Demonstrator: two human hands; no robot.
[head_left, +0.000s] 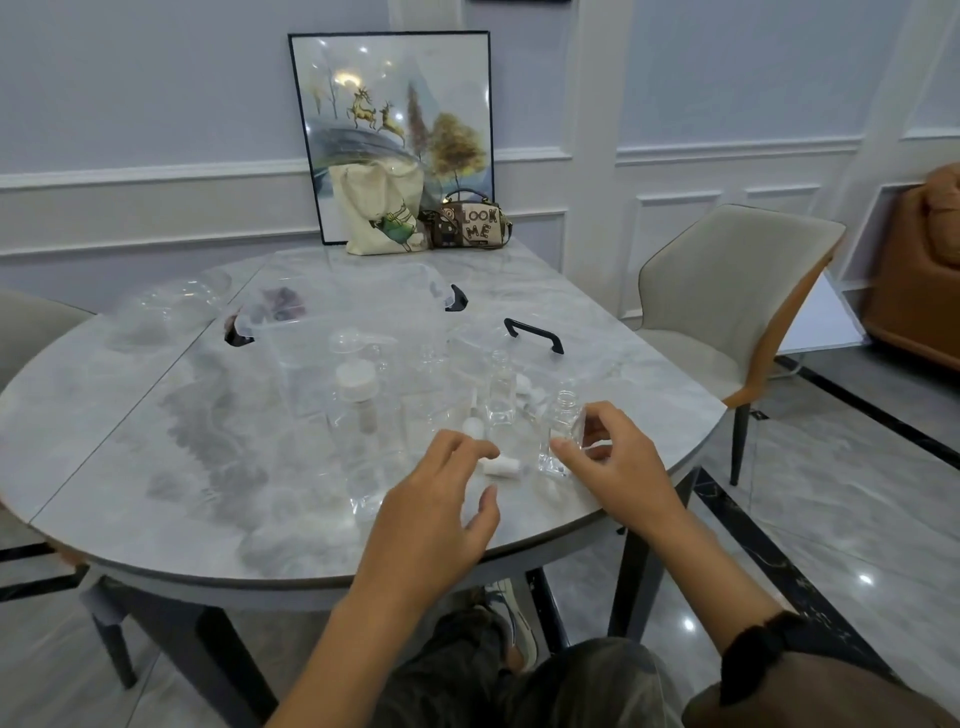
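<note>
Two bare hands work near the 5 o'clock edge of the marble table (156, 467). I see the right hand (618, 457) curled round a small clear square bottle (561, 415), thumb in front and fingers behind it. The bottle is upright and its neck is uncapped. A white cap (501, 465) lies on its side just at 9 o'clock of that bottle. The left hand (441, 509) hovers over the cap, fingers loose and spread, grasping nothing. I cannot tell whether its fingertip touches the cap. A second small clear bottle (501, 395) stands at 11 o'clock of the first. A tall clear bottle with a white lid (356, 410) stands well off at 9 o'clock. A clear storage box (353, 322) sits behind them, toward 12 o'clock.
</note>
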